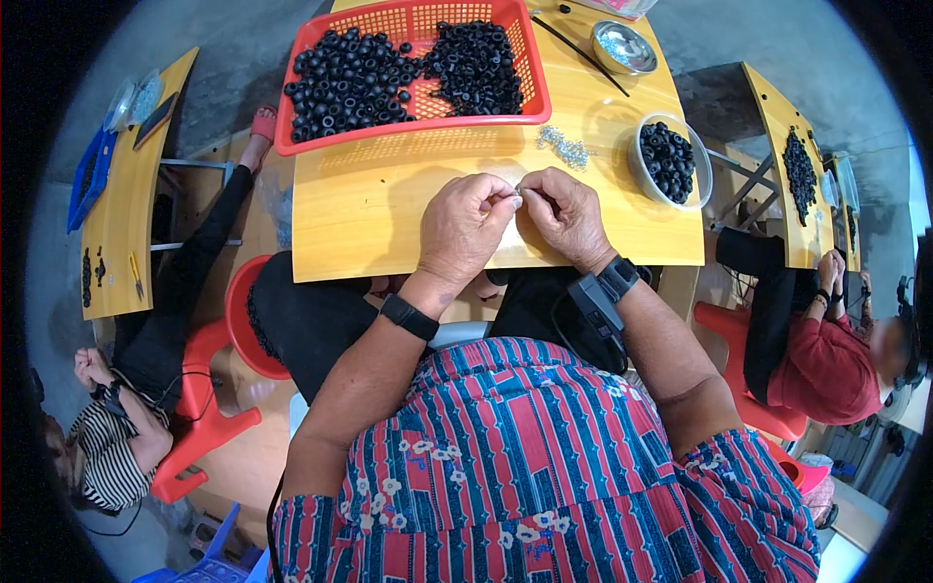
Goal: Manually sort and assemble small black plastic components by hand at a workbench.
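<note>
Over the near part of the yellow table, my left hand [468,222] and my right hand [567,216] meet fingertip to fingertip. Both are closed in a pinch around a tiny shiny metal piece [517,191]; it is too small to make out its kind. Just beyond my right hand lies a loose pile of small silvery pieces [567,148]. Farther back stands a red plastic basket [418,124] with two heaps of small black parts: round ring-like ones [350,83] on the left, smaller ones [476,68] on the right.
A clear round tub [707,173] of black parts stands at the table's right edge. Behind it are a metal bowl [625,47] and a thin black rod [580,56]. A red bucket [238,316] sits left of my knees. Other people sit at side tables left and right.
</note>
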The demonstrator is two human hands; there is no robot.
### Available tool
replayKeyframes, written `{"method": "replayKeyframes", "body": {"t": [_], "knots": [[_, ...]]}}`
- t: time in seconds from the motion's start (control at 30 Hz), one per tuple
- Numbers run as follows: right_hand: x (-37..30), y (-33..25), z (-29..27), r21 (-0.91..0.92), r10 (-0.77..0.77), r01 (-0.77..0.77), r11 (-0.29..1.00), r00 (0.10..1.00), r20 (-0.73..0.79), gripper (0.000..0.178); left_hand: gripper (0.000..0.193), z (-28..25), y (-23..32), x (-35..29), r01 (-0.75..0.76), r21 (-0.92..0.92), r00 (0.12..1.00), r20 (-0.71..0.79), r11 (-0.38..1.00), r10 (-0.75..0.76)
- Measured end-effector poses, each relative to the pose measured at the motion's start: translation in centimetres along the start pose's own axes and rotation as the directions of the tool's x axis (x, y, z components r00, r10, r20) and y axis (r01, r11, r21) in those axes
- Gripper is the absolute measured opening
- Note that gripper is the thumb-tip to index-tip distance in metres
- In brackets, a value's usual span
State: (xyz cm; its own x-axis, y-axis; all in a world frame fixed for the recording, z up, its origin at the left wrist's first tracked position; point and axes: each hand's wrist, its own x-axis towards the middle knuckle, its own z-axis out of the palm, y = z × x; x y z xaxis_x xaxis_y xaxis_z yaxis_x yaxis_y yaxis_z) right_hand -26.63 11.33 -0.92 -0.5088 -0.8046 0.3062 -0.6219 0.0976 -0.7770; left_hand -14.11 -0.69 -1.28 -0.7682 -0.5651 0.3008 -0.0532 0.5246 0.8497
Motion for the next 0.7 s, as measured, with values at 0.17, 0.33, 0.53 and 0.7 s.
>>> {"method": "replayKeyframes", "body": {"t": [0.17, 0.33, 0.53, 0.7], "knots": [[-0.01, -0.20, -0.05, 0.008, 0.005, -0.005, 1.000, 1.000, 0.006, 0.008, 0.009, -0.01, -0.06, -0.01, 0.013, -0.002, 1.000, 0.001, 1.000, -0.013], [-0.02, -0.22, -0.04, -0.001, -0.030, 0.030, 1.000, 1.000, -0.002, 0.009, 0.012, 0.07, 0.11, 0.08, 0.043, -0.028, 0.999, -0.009, 0.999, -0.043], [0.00, -0.29, -0.08, 0.000, -0.044, 0.044, 0.999, 0.999, 0.001, 0.009, 0.008, 0.10, -0.23, 0.20, 0.014, 0.007, 1.000, -0.014, 1.000, -0.014], [0.04, -0.27, -0.05, -0.012, -0.057, 0.057, 0.998, 0.998, -0.005, 0.008, 0.008, 0.08, -0.24, 0.23, -0.006, 0.026, 1.000, -0.031, 1.000, 0.007]]}}
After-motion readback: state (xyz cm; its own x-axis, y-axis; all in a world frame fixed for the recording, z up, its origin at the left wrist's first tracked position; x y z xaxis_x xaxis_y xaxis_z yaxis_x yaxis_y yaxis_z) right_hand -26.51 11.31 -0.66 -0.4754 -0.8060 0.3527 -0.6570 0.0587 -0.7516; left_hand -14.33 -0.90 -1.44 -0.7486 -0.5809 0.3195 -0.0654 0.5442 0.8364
